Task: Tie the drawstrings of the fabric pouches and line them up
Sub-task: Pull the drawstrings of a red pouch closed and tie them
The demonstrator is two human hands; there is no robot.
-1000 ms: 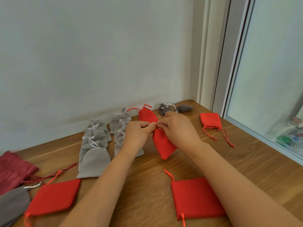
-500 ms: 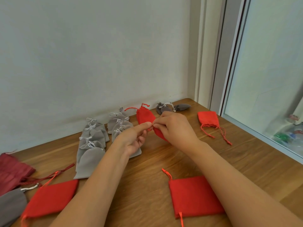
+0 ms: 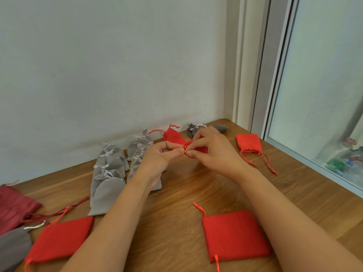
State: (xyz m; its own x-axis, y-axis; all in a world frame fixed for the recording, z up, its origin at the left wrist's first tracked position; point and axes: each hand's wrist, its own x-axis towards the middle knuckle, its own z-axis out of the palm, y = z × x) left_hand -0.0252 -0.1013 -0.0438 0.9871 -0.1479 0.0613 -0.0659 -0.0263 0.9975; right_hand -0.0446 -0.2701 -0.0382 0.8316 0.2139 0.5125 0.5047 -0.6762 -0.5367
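You've got a wooden bench (image 3: 186, 190) before you, butted against a plain pale wall (image 3: 117, 65) — to your right a window frame (image 3: 253, 75) and its glass pane (image 3: 324, 75), blurred colourful shapes (image 3: 341, 163) behind it.

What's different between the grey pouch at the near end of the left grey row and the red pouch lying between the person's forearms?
The grey pouch is gathered and narrowed at its neck; the red pouch lies flat and square, ungathered. The grey pouch overlaps others in a row; the red pouch lies alone. The grey pouch sits farther left than the red pouch. Both are fabric drawstring pouches resting on the wooden table.
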